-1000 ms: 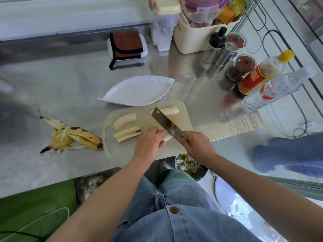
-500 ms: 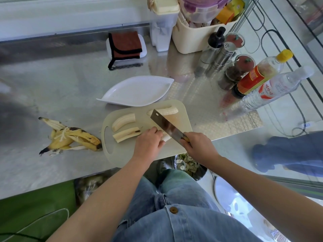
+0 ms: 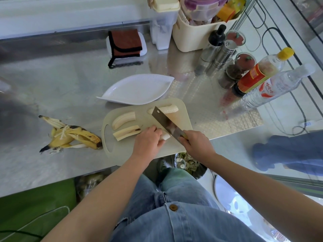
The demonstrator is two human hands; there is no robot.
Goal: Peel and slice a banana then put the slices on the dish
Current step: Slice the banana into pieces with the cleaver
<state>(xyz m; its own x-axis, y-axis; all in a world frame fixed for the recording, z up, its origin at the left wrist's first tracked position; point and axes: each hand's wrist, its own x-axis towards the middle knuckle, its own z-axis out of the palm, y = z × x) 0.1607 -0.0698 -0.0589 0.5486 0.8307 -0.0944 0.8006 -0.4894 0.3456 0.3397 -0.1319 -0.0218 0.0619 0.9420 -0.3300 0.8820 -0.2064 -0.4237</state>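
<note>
On the beige cutting board (image 3: 181, 109) lie three long banana pieces: one rounded (image 3: 123, 119), one cut face up (image 3: 126, 132), one at the far edge (image 3: 168, 109). My left hand (image 3: 147, 142) holds down a fourth banana piece (image 3: 165, 136), whose white end shows past my fingers. My right hand (image 3: 196, 144) grips the handle of a cleaver (image 3: 165, 124), its blade slanting over the board just right of that piece. The white leaf-shaped dish (image 3: 138, 89) stands bare behind the board.
The banana peel (image 3: 73, 136) lies left of the board on the steel counter. Bottles (image 3: 262, 74), shakers (image 3: 220, 55) and jars crowd the right back, with a cream basket (image 3: 194, 32) and a folded brown cloth (image 3: 125, 42) behind. A bin of scraps (image 3: 187, 165) sits below the counter edge.
The cleaver blade has tilted slightly and shifted a little; my left hand stays on the banana piece. Little else differs.
</note>
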